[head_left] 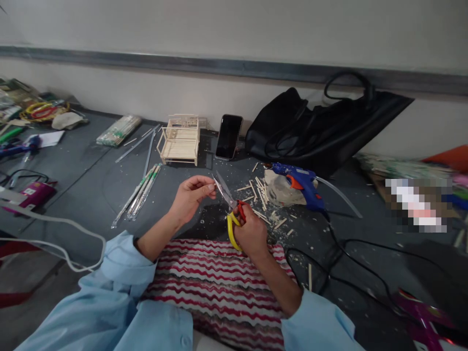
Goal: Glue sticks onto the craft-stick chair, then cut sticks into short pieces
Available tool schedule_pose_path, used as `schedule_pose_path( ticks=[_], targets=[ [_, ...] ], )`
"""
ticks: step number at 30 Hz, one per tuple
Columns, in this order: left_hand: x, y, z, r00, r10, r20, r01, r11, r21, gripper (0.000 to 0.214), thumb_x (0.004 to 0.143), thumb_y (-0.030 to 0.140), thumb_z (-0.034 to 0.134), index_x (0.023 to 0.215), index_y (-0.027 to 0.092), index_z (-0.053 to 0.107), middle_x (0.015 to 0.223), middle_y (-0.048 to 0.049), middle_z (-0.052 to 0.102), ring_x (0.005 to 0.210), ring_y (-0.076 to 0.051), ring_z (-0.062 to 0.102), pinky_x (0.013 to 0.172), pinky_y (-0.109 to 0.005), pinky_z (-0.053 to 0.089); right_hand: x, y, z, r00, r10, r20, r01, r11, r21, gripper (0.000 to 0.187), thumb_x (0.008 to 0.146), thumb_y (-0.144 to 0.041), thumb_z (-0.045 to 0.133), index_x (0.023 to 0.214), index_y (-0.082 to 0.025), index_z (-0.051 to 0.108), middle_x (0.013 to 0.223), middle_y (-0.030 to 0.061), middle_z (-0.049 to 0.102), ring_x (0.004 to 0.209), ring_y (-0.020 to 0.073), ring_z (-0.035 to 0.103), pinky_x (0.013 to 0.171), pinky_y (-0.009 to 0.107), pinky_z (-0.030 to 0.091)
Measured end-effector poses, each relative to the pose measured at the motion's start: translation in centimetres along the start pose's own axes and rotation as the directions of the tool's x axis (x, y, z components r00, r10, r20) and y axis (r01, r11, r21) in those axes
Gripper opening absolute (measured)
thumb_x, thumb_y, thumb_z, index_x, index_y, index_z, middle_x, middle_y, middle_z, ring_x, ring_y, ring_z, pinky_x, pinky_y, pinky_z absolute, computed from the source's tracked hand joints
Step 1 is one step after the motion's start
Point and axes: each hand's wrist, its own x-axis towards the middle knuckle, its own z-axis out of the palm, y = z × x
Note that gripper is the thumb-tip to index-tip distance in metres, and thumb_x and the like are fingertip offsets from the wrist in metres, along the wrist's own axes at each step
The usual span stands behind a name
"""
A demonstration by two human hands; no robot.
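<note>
This looks like a small craft workshop, or a corner given over to handwork, with a dark table (pixel 98 190) set against a plain pale wall (pixel 219 29). Tools and supplies show it: a blue glue gun (pixel 310 187) trailing a black cord (pixel 369 243), a pair of scissors (pixel 233 202), and clear packets of thin sticks (pixel 119 130). Cut pieces (pixel 261 192) and crumbs litter the tabletop near a little frame (pixel 180 146) built of pale sticks, and mixed materials (pixel 44 109) lie heaped at the far left.
</note>
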Motion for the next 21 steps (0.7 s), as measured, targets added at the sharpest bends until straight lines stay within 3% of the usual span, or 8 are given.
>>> schedule_pose_path(
  ticks=[14, 21],
  targets=[
    [-0.35, 0.48, 0.23, 0.992, 0.122, -0.039, -0.115, 0.982, 0.151, 0.023, 0.062, 0.021, 0.075, 0.080, 0.017, 0.060, 0.069, 0.0019, 0.064, 0.060, -0.010, 0.059, 0.062, -0.024, 0.050, -0.15, -0.24, -0.13, 0.999, -0.052, 0.001, 0.052, 0.991, -0.127, 0.017, 0.072, -0.034, 0.055, 0.083, -0.022, 0.055, 0.060, -0.0013, 0.057, 0.053, 0.0137, 0.049, 0.052, 0.025, 0.028],
    [-0.67, 0.78, 0.43, 0.984, 0.179, -0.009, -0.174, 0.968, 0.179, 0.030, 0.064, 0.017, 0.073, 0.083, 0.020, 0.050, 0.072, 0.0027, 0.065, 0.060, -0.010, 0.060, 0.061, -0.024, 0.050, -0.29, -0.20, -0.04, 0.993, -0.096, -0.066, 0.082, 0.978, -0.191, 0.018, 0.074, -0.033, 0.053, 0.086, -0.020, 0.056, 0.066, 0.0024, 0.060, 0.064, 0.0173, 0.055, 0.058, 0.026, 0.032]
  ],
)
